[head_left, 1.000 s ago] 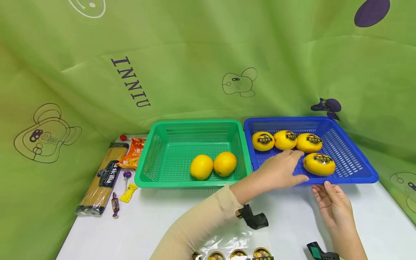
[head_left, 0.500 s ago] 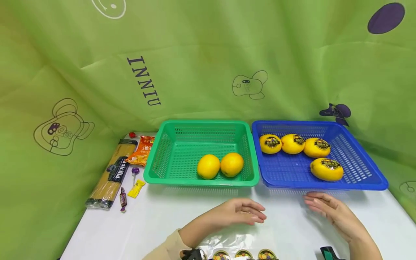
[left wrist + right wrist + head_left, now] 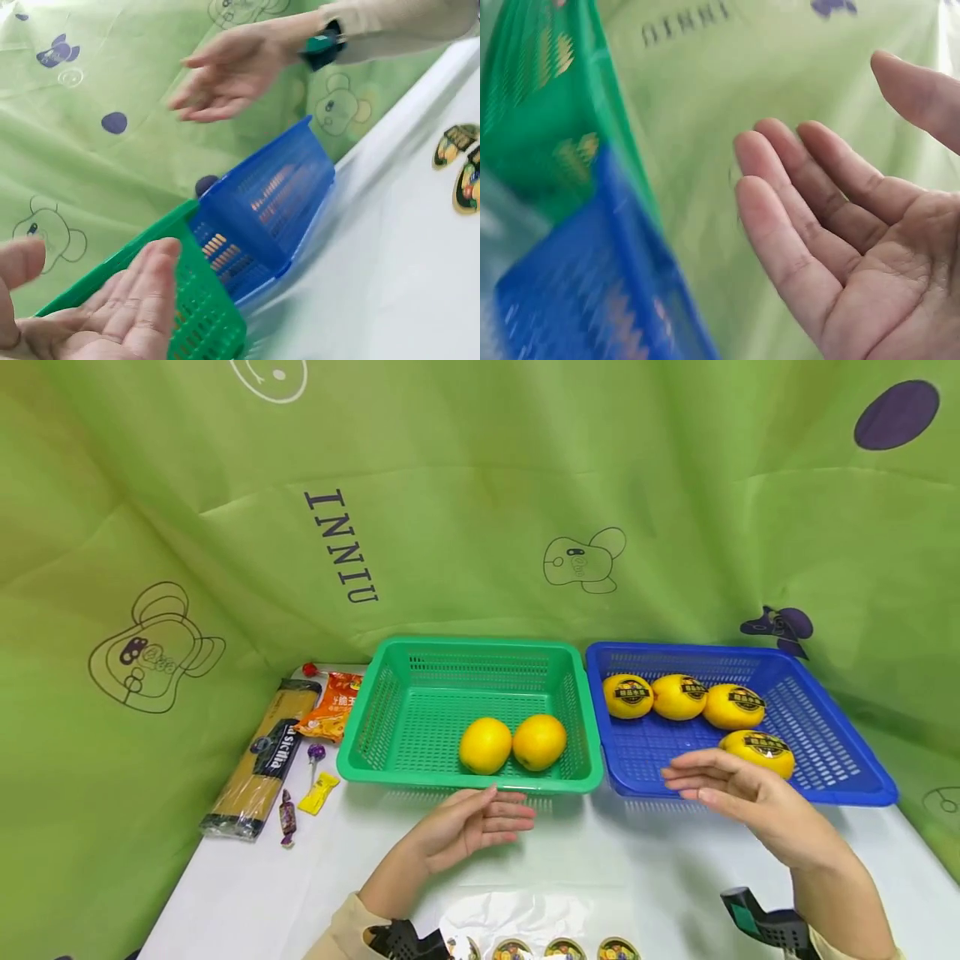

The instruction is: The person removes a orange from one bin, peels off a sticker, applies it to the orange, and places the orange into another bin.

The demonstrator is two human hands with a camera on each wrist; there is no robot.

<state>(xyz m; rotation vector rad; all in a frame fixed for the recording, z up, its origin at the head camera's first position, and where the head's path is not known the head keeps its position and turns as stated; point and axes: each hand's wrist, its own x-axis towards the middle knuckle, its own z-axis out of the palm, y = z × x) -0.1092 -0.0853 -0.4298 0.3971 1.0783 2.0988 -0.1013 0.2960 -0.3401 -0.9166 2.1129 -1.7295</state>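
Note:
My left hand (image 3: 468, 828) hovers in front of the green basket (image 3: 468, 782), palm turned inward and fingers extended, holding nothing. Two plain orange-yellow fruits (image 3: 485, 746) lie in that basket. Over the front rim of the blue basket (image 3: 862, 792) is my right hand (image 3: 738, 793), its fingers relaxed and nothing in them. It partly covers the nearest yellow lemon-like fruit (image 3: 757, 752) in the head view. Behind that one, three more such fruits (image 3: 679, 697) sit in a row, all with black oval stickers. In the right wrist view, the palm and loosely extended fingers (image 3: 769, 221) show bare.
A sheet of round fruit stickers (image 3: 564, 949) lies at the table's front edge. At the left are a spaghetti pack (image 3: 262, 760), an orange snack bag (image 3: 330, 708), a purple lollipop (image 3: 316, 752) and wrapped candies (image 3: 318, 793). A green curtain (image 3: 465, 510) hangs behind the baskets.
My left hand has withdrawn from the blue basket to the left, now before the green one. The right hand left the blue basket's front rim, then rose over it. The fruits stay put.

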